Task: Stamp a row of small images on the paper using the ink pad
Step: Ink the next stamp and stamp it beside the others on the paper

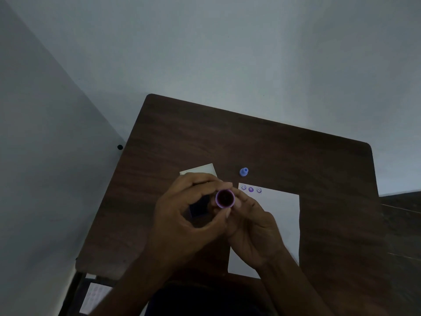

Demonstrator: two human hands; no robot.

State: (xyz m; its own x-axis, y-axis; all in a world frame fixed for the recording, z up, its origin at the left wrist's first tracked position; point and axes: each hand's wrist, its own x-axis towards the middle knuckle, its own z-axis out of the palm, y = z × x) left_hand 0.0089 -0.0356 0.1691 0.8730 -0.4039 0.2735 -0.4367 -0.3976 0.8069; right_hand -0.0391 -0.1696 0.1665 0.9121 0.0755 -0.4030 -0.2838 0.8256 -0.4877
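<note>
Dim light; ink pad [197, 207] mostly hidden behind left hand [184, 215]. Both hands' fingers pinch round purple stamp [224, 198], right hand [255, 229] beneath. White paper [282, 224] partly covered, three prints.

Both forearms are bare, with no sleeves or jewellery visible.

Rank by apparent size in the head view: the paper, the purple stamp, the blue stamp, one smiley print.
1. paper
2. purple stamp, though held nearer the camera, so its lead over the next is unsure
3. blue stamp
4. smiley print
</note>
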